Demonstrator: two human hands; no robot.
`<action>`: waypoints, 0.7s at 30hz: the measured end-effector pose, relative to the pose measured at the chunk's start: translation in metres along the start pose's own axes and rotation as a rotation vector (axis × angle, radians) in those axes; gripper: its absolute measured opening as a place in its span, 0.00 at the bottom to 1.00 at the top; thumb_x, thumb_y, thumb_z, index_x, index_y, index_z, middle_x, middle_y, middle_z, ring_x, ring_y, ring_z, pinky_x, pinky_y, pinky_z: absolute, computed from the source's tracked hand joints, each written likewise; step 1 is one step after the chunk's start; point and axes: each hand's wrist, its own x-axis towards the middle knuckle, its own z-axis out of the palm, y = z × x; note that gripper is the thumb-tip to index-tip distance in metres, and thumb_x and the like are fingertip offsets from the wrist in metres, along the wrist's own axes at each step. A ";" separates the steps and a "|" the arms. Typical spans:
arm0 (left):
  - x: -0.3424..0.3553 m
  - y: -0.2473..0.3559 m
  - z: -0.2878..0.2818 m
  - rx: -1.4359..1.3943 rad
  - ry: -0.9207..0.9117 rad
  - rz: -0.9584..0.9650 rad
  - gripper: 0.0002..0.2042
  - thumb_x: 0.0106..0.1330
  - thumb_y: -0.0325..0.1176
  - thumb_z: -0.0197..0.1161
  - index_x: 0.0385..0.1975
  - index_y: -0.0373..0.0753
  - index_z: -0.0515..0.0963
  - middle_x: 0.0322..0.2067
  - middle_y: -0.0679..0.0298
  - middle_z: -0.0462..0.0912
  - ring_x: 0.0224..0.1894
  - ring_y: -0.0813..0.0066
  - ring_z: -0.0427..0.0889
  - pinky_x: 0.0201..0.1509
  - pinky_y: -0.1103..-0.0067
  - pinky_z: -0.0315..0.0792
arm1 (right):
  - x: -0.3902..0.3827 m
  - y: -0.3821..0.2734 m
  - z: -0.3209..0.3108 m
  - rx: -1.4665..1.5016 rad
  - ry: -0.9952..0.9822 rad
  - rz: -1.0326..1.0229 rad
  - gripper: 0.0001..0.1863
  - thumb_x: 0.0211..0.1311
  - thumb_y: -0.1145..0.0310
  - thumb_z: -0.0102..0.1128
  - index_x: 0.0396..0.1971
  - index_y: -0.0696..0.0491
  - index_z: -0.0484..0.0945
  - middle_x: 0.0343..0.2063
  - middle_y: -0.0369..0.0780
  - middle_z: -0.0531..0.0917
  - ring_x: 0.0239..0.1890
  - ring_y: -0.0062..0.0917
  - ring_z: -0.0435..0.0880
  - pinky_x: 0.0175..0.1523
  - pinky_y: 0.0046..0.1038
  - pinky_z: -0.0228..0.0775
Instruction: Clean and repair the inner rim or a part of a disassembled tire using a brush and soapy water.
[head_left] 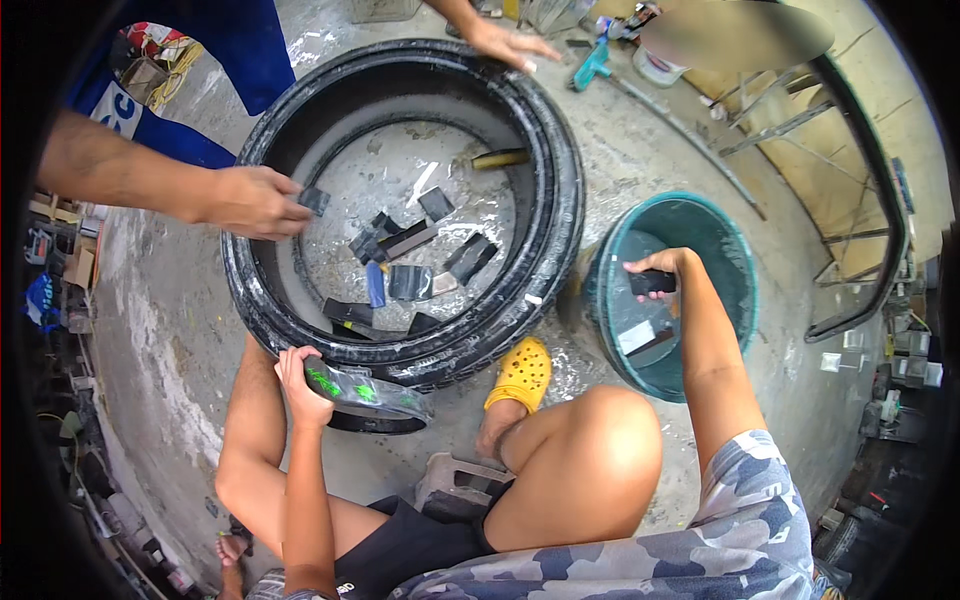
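My left hand (303, 385) is closed on a curved black band (365, 388) with bright green marks, at the near edge of a big black tire (560, 215). Inside the rim of a teal bucket (748, 290), my right hand (665, 272) grips a small dark rectangular block (652, 283). Below that hand, a white rectangular patch (637, 337) shows in the bucket, above a greyish bottom or liquid. Within the tire's ring lie several black pieces (410, 282) and a blue piece (375, 285) on the floor.
Across the tire, a co-worker's hand (255, 203) holds a small dark piece (314, 200); their other hand (505, 43) is at the far rim. A teal-headed pole (690, 135) lies behind the bucket. A grey block (455, 480) stands between my legs, near my yellow clog (520, 375).
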 end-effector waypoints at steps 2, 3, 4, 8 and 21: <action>0.006 0.009 0.017 -0.057 0.010 0.027 0.15 0.43 0.30 0.63 0.33 0.39 0.71 0.33 0.59 0.73 0.41 0.56 0.71 0.50 0.68 0.60 | -0.053 0.025 -0.034 0.157 -0.230 0.073 0.28 0.54 0.38 0.68 0.32 0.51 0.80 0.27 0.40 0.85 0.16 0.20 0.76 0.19 0.21 0.71; 0.005 0.009 0.019 -0.086 0.029 0.031 0.15 0.43 0.30 0.63 0.33 0.39 0.71 0.33 0.59 0.73 0.41 0.56 0.71 0.50 0.68 0.60 | -0.074 0.029 -0.037 0.160 -0.196 0.069 0.28 0.54 0.38 0.68 0.32 0.51 0.80 0.27 0.40 0.85 0.16 0.20 0.76 0.19 0.21 0.71; 0.004 0.007 0.022 -0.092 0.040 0.038 0.15 0.42 0.29 0.62 0.33 0.39 0.72 0.33 0.60 0.74 0.42 0.56 0.71 0.50 0.68 0.60 | -0.092 0.032 -0.037 0.139 -0.199 0.061 0.28 0.54 0.38 0.68 0.32 0.52 0.78 0.27 0.42 0.85 0.17 0.21 0.77 0.21 0.21 0.72; 0.003 0.003 0.031 -0.102 0.003 0.011 0.17 0.41 0.27 0.62 0.36 0.42 0.74 0.36 0.60 0.77 0.46 0.56 0.73 0.52 0.68 0.60 | -0.107 0.047 -0.037 -0.679 0.150 0.068 0.23 0.51 0.50 0.74 0.34 0.55 0.83 0.29 0.43 0.86 0.26 0.30 0.84 0.34 0.31 0.80; 0.000 -0.003 0.031 -0.218 0.105 0.055 0.17 0.49 0.41 0.69 0.39 0.44 0.76 0.37 0.64 0.79 0.46 0.62 0.75 0.52 0.68 0.61 | -0.193 0.080 0.026 -0.508 0.795 -0.193 0.24 0.46 0.61 0.77 0.41 0.59 0.83 0.31 0.45 0.86 0.28 0.33 0.86 0.32 0.31 0.80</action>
